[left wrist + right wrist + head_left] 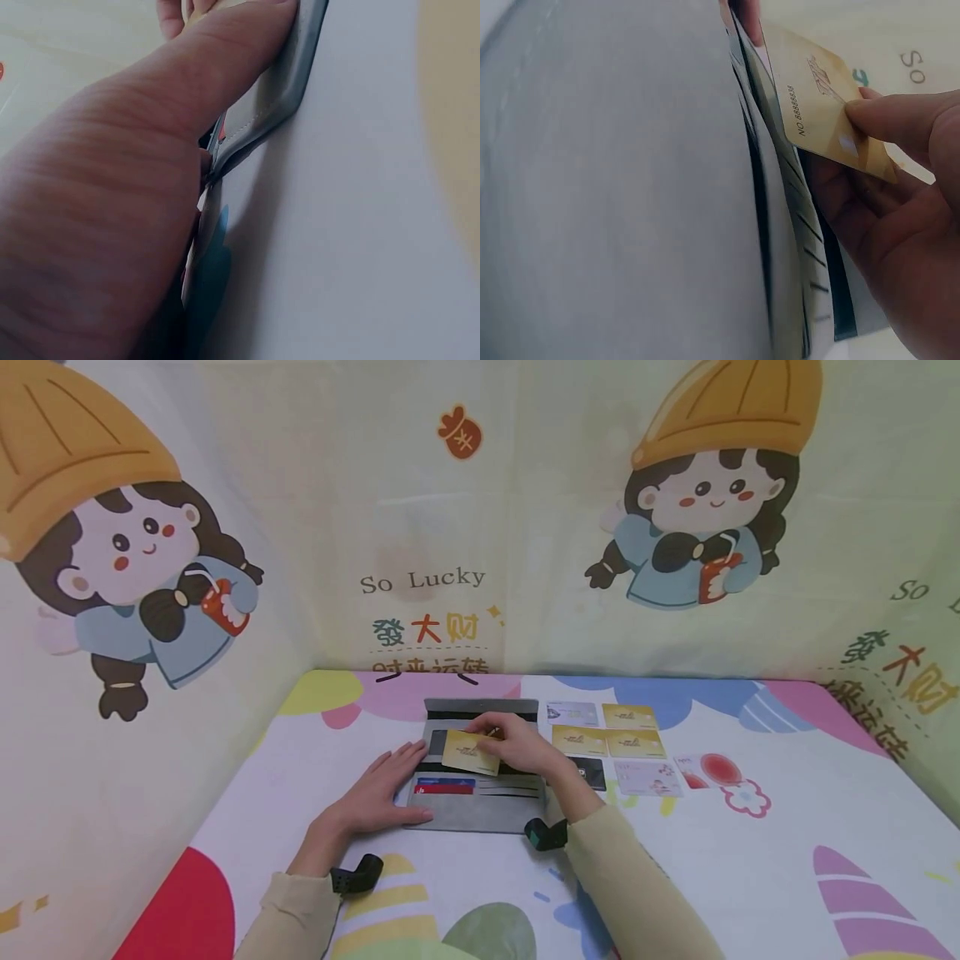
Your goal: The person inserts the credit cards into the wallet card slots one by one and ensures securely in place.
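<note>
Biggest thing on my feed is the patterned tablecloth (750,877), which runs under everything in front of the fingers. On it, the gray wallet (472,820) lies unfolded, right between the two hands. Off to the right of the right fingers there's a spread of loose cards (636,744), partly tucked behind that wrist from the head view.

The left hand (378,793) has its fingers stretched out along the wallet's left edge, thumb spread away from them and resting on the near left corner. The right hand (517,743) pinches a gold card (460,752) between thumb and fingers, over the wallet's far half, ahead of the left thumb. It's tilted, and I can't tell if its lower edge touches a pocket.

Small stuff: a red card (444,790) pokes from a slot to the right of the left fingertips.

My take: I'd square the gold card with the slot mouth, pinch it near the outer edge so the fingertips clear the leather, and let the left hand pin the wallet flat. Angled, it'd probably snag.
</note>
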{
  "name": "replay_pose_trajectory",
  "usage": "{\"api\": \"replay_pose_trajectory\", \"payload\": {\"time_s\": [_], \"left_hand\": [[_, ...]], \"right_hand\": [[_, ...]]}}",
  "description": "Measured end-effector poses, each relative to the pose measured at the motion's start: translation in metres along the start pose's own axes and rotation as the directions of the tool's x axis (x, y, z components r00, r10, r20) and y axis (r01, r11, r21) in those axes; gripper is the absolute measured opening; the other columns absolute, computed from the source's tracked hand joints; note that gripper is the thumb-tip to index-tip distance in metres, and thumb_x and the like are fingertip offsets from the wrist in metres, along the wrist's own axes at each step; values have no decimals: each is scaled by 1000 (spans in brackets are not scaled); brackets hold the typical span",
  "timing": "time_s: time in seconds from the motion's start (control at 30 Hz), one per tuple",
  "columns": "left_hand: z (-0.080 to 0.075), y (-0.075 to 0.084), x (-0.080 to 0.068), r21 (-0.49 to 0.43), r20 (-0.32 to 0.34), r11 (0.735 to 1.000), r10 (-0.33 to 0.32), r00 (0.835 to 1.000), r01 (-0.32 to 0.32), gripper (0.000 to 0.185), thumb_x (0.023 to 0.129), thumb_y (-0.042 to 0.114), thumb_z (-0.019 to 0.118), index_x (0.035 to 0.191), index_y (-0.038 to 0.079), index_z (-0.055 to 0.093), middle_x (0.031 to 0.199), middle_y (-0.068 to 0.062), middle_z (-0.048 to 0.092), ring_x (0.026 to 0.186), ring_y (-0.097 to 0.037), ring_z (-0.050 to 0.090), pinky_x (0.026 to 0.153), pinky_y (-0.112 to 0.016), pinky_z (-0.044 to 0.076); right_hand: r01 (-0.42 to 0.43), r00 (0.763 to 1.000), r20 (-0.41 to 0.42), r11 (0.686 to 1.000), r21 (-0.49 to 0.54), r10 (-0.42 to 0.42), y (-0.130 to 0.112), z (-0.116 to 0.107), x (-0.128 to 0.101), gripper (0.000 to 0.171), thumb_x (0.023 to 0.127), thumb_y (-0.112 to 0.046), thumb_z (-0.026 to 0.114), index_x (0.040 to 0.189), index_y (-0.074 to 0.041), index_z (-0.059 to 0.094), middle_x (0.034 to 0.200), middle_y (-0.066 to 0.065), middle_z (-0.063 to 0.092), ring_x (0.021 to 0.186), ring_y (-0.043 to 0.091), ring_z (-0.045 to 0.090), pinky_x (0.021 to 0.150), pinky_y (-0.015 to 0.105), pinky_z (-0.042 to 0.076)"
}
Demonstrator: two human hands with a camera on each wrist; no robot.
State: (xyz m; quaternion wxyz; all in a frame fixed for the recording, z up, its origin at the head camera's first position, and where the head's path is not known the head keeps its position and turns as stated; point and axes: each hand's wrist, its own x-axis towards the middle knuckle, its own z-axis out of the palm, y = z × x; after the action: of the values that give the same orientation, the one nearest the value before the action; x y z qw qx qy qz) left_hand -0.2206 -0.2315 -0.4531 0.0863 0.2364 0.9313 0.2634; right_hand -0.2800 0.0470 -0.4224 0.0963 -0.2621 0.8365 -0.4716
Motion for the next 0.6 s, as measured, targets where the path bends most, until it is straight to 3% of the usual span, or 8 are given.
{"api": "replay_pose_trajectory", "payload": {"time_s": [0.6], "left_hand": [[-1, 2, -1, -14, -1, 1000, 11, 1000, -11, 105, 81, 61, 74, 161, 13, 27, 166, -5, 23, 153, -27, 11, 122, -51, 6]], "right_hand": [[-49, 999, -7, 999, -18, 49, -15, 23, 13, 23, 100, -9, 64, 121, -12, 69, 108, 1, 64, 98, 21, 57, 91, 34, 52]]}}
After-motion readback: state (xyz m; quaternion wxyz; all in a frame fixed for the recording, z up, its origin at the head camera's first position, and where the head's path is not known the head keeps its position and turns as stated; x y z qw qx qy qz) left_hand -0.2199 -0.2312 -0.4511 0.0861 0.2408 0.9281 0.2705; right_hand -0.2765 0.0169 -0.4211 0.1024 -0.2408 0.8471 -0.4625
